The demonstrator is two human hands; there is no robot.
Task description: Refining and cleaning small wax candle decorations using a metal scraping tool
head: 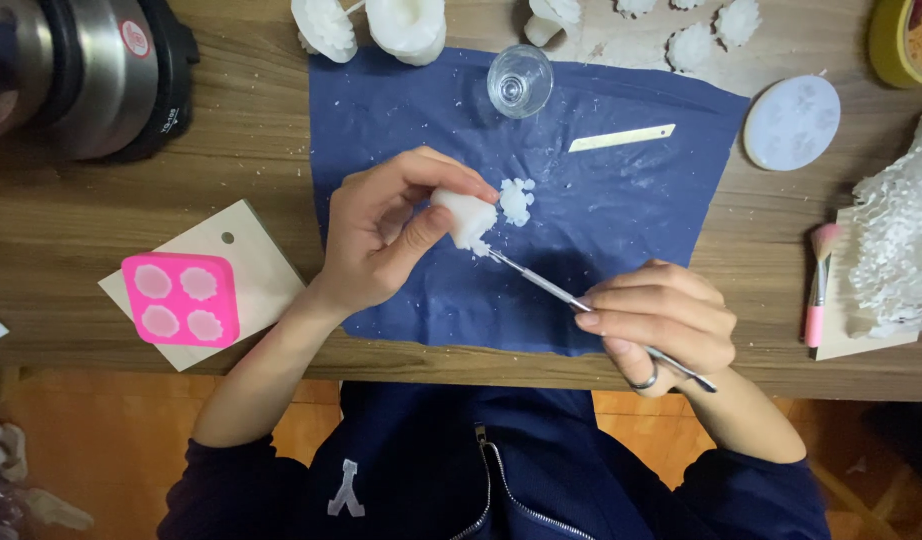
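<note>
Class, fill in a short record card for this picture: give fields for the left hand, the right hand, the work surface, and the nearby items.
Left hand: pinches a white wax piece above the cloth
Right hand: grips a thin metal tool, tip at the wax piece
Surface: blue cloth on a wooden table
Nearby: pink mould, small glass, pink brush, loose wax flower

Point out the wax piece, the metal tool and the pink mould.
wax piece (465,217), head view, white body beside the left fingertips
metal tool (537,281), head view, mid shaft
pink mould (181,299), head view, centre between cavities
</note>
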